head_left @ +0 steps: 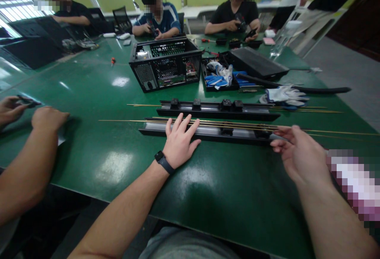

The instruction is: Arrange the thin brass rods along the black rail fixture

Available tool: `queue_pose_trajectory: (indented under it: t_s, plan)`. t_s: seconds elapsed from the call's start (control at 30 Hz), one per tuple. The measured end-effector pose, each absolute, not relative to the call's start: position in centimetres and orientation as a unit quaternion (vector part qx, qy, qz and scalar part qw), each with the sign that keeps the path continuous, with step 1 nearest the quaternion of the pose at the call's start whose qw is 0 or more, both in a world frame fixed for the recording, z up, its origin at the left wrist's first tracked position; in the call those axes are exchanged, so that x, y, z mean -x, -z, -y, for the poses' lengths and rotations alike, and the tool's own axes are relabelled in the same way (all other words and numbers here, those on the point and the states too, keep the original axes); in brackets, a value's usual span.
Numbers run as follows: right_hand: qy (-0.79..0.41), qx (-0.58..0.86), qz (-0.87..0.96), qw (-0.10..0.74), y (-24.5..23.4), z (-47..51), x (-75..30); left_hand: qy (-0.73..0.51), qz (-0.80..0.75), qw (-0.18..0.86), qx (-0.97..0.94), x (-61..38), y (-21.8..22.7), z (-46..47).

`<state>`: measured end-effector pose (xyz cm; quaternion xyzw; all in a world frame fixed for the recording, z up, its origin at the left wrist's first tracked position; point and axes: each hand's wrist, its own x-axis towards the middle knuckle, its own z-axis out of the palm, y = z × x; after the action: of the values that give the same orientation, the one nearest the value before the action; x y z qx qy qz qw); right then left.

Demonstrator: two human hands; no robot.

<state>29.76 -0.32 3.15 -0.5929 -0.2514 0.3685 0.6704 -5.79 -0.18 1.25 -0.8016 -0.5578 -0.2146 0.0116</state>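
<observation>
My left hand (179, 142), with a dark watch on the wrist, lies flat and open on the near black rail (208, 131), fingers spread over thin brass rods (237, 125) that run along it. My right hand (299, 152) is at the rail's right end, fingers loosely curled with the fingertips touching the rail and rods; whether it grips them I cannot tell. A second black rail (218, 109) with several black clips lies just behind, parallel to the first.
An open black computer case (166, 67) stands behind the rails, beside a black tray (221, 77) with blue-white gloves. More gloves (285, 94) lie at right. A neighbour's arms (35, 132) rest at left. Three people sit across the green table (97, 92).
</observation>
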Motion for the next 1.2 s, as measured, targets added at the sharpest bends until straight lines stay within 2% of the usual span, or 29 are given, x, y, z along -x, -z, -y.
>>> queue_pose_trajectory:
  t_s: [1.2]
  plan:
    - [-0.358, 0.593, 0.264, 0.671, -3.00, 0.33, -29.88, 0.213, 0.555, 0.015, 0.804, 5.90, -1.00, 0.03]
